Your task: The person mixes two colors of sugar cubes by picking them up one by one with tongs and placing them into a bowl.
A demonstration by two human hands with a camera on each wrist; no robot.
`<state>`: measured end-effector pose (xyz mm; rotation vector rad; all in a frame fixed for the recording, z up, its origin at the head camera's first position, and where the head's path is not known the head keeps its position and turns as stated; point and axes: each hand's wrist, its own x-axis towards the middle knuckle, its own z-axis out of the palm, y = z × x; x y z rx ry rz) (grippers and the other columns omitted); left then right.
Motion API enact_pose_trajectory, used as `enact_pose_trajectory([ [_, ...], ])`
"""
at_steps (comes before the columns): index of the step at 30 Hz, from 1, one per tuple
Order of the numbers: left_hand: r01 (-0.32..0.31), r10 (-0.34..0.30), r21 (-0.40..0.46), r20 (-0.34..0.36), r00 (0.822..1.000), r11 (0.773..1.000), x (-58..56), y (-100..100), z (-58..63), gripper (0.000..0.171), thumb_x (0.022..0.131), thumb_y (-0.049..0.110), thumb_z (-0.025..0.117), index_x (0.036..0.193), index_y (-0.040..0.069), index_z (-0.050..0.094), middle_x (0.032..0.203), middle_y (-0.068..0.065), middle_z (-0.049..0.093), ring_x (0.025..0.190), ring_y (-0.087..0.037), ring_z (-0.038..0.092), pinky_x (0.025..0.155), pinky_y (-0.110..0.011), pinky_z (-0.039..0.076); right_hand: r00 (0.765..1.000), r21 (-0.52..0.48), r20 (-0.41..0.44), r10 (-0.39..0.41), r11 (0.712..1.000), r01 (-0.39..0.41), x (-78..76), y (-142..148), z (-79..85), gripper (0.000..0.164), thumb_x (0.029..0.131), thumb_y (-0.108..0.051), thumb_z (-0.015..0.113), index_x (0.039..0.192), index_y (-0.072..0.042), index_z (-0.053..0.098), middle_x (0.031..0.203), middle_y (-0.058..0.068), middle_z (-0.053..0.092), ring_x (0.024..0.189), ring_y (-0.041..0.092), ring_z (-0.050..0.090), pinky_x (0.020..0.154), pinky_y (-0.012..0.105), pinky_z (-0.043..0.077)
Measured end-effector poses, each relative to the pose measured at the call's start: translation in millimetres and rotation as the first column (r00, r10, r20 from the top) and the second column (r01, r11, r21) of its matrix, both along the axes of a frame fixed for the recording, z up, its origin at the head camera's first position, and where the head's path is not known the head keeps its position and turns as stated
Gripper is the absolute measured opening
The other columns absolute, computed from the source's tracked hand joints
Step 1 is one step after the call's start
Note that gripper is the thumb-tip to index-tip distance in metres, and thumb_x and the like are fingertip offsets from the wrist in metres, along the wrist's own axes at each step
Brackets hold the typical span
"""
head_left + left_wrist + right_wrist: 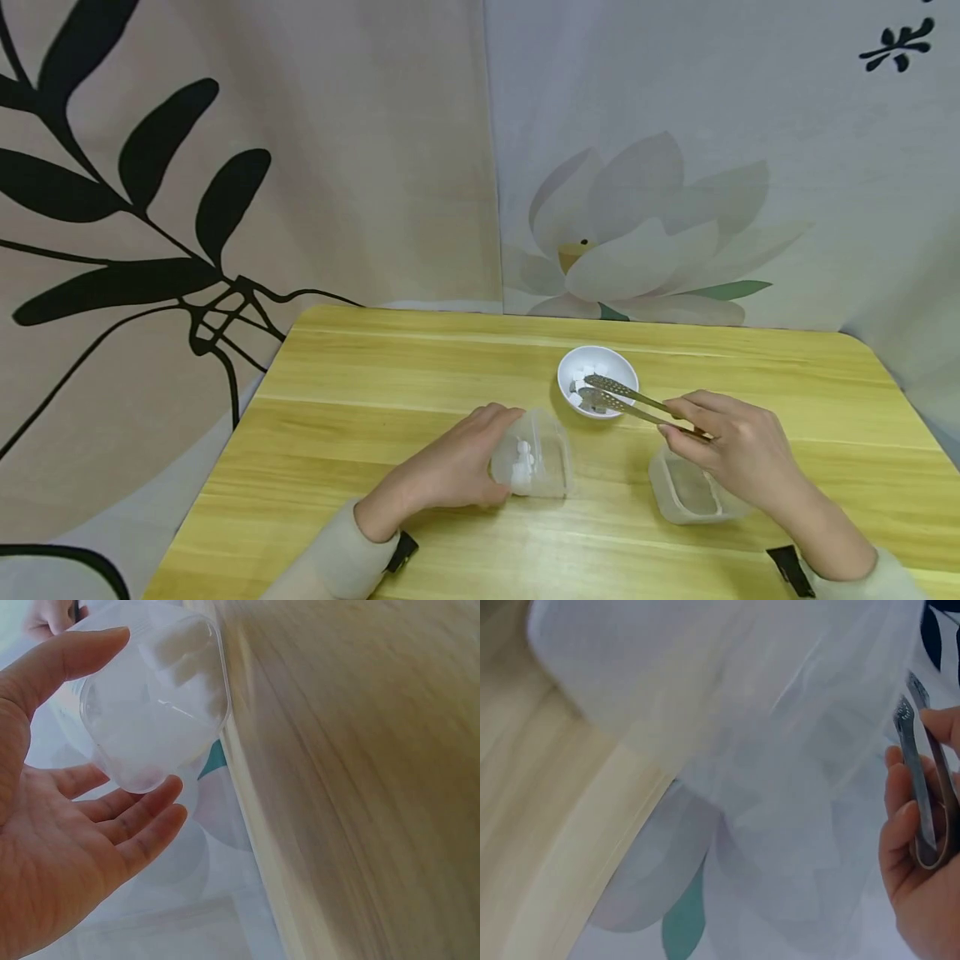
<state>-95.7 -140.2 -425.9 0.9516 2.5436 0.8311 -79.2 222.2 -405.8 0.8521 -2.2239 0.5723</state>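
Note:
My left hand (467,458) grips a clear plastic container (553,454) that lies tipped on its side, thumb on one side and fingers on the other. White cube-like lumps (184,652) are bunched along one wall inside it. In my right hand (738,442) is a pair of metal tongs (637,408) with perforated tips, pinched between thumb and fingers. The tips reach over a small white bowl (633,367) and stand apart from each other. Small white pieces (592,372) lie in that bowl, partly covered by the tongs.
A second translucent container (663,496) stands upright under my right hand, partly hidden by it. Everything rests on a wooden table (360,375), whose back edge meets a printed curtain (420,167).

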Motion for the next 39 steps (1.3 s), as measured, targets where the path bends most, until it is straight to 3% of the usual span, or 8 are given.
enact_pose_trajectory([
  [7,0.001,-0.001,-0.002,-0.002,1.000,1.000,-0.1,0,0.3,0.095,0.078,0.013,0.086,0.159,0.006,0.037,0.147,-0.009,0.049,0.132,-0.019,0.048,0.113,-0.040,0.044,0.998,0.011,0.027,-0.064,0.998,0.064,-9.4,15,-8.7,0.062,0.106,-0.055,0.050,0.089,-0.003,0.081,0.082,0.003,0.076,0.054,0.003,0.056,0.043,0.017,0.040],
  [16,-0.002,0.002,-0.003,0.004,1.000,1.000,-0.1,0,0.4,0.095,0.078,0.012,0.086,0.159,0.006,0.037,0.148,-0.008,0.049,0.132,-0.018,0.047,0.113,-0.039,0.044,0.993,0.031,0.070,-0.090,0.996,0.088,-10.5,22,-14.1,0.066,0.104,-0.058,0.047,0.092,-0.003,0.082,0.082,0.002,0.075,0.057,0.002,0.055,0.042,0.017,0.037],
  [23,-0.004,0.004,-0.003,-0.003,1.000,1.000,0.7,0,0.8,0.096,0.077,0.013,0.086,0.159,0.005,0.036,0.147,-0.009,0.050,0.133,-0.019,0.048,0.113,-0.040,0.044,0.996,0.032,0.068,-0.051,0.998,0.049,-11.2,22,-12.6,0.064,0.105,-0.057,0.048,0.095,-0.004,0.081,0.086,0.002,0.075,0.061,0.012,0.063,0.047,0.019,0.045],
  [32,-0.001,0.001,-0.013,-0.005,1.000,1.000,-0.4,0,0.1,0.097,0.077,0.014,0.086,0.159,0.006,0.036,0.148,-0.008,0.049,0.133,-0.019,0.048,0.113,-0.039,0.044,0.988,0.090,0.154,-0.012,0.996,-0.003,-0.7,14,-2.9,0.050,0.106,-0.051,0.056,0.113,-0.007,0.079,0.107,0.000,0.075,0.084,0.019,0.072,0.064,0.031,0.057],
  [39,0.002,-0.002,-0.007,-0.001,1.000,1.000,0.1,0,1.7,0.097,0.077,0.014,0.086,0.160,0.006,0.036,0.149,-0.009,0.049,0.134,-0.020,0.048,0.114,-0.040,0.044,0.986,0.134,0.162,0.050,0.988,-0.072,7.0,-2,0.7,0.052,0.109,-0.051,0.046,0.114,-0.009,0.076,0.110,-0.001,0.072,0.091,0.018,0.070,0.065,0.031,0.057],
])
